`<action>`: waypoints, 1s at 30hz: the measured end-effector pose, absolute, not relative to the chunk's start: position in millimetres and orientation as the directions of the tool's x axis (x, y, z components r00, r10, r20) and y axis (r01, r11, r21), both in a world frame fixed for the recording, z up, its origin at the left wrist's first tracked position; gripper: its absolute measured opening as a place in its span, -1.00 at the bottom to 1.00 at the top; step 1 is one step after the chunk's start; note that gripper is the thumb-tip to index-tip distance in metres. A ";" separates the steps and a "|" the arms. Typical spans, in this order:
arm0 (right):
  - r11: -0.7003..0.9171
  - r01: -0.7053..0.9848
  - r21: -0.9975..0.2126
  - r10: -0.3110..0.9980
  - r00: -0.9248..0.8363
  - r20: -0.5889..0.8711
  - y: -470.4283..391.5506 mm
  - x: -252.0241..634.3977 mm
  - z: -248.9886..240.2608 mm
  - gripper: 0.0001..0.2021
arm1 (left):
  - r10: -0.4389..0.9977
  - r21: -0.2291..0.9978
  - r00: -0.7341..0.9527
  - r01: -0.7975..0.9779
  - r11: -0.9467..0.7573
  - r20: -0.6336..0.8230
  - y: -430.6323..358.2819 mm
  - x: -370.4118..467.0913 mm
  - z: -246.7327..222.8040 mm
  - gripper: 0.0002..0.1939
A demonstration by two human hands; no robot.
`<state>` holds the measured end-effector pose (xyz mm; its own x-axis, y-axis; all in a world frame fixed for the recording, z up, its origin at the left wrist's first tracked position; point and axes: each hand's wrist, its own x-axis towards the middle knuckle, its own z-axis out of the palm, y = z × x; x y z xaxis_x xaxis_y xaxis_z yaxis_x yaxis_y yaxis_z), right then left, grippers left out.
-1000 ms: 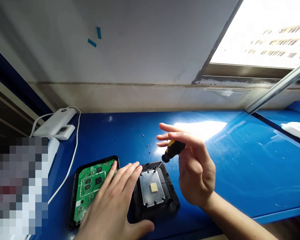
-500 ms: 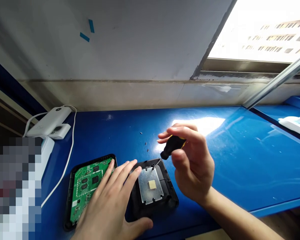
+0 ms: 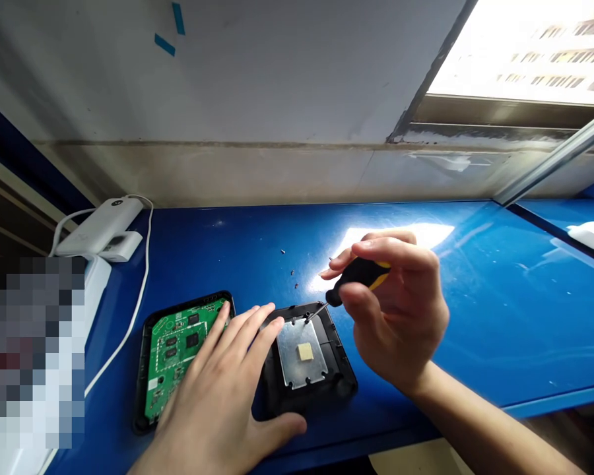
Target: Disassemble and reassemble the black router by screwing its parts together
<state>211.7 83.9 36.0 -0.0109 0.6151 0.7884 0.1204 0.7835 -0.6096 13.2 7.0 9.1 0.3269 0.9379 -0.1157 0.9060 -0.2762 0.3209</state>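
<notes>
My right hand (image 3: pixel 400 303) grips a black-and-yellow screwdriver (image 3: pixel 359 277), its shaft slanting down to the left. The tip meets the top edge of a metal plate (image 3: pixel 293 336) fitted inside a black plastic cover (image 3: pixel 344 376). A pale square pad (image 3: pixel 305 351) sits on that plate. Fingers spread, my left hand (image 3: pixel 228 382) lies across the cover's left side and the right side of a green circuit board (image 3: pixel 178 349). The board rests in a black casing (image 3: pixel 141 396); my left hand hides part of it.
Several small screws (image 3: pixel 292 272) lie on the blue tabletop (image 3: pixel 218 251) behind the cover. White devices (image 3: pixel 103 224) with a white cable (image 3: pixel 146 264) stand at the left. A wall (image 3: pixel 277 171) closes off the back, and a metal frame post (image 3: pixel 549 158) rises at the right.
The screwdriver now leans lower toward the right, with my right hand shifted right; its tip stays at the plate's top edge. The whole view has shifted slightly. My left hand keeps its place.
</notes>
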 end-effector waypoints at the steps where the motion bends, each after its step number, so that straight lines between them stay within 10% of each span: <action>1: 0.794 0.152 -0.588 0.597 -0.011 0.802 84.5 211.6 36.4 -0.76 | 0.937 0.324 0.328 0.905 -0.277 -0.116 7.3 13.1 9.4 -0.05; 21: 0.709 -0.061 -0.702 0.704 -0.002 0.711 85.2 215.1 32.6 -0.70 | 0.935 0.340 0.316 0.907 -0.248 -0.163 10.4 16.7 16.3 -0.03; 30: 0.768 0.127 -0.628 0.634 -0.004 0.774 86.4 214.3 33.4 -0.61 | 0.937 0.337 0.330 0.901 -0.274 -0.118 7.8 13.9 9.9 -0.04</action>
<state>214.3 86.4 33.4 -0.0041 0.6335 0.7737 0.1274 0.7677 -0.6280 13.9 7.8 9.9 0.3296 0.9367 -0.1181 0.9006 -0.2744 0.3370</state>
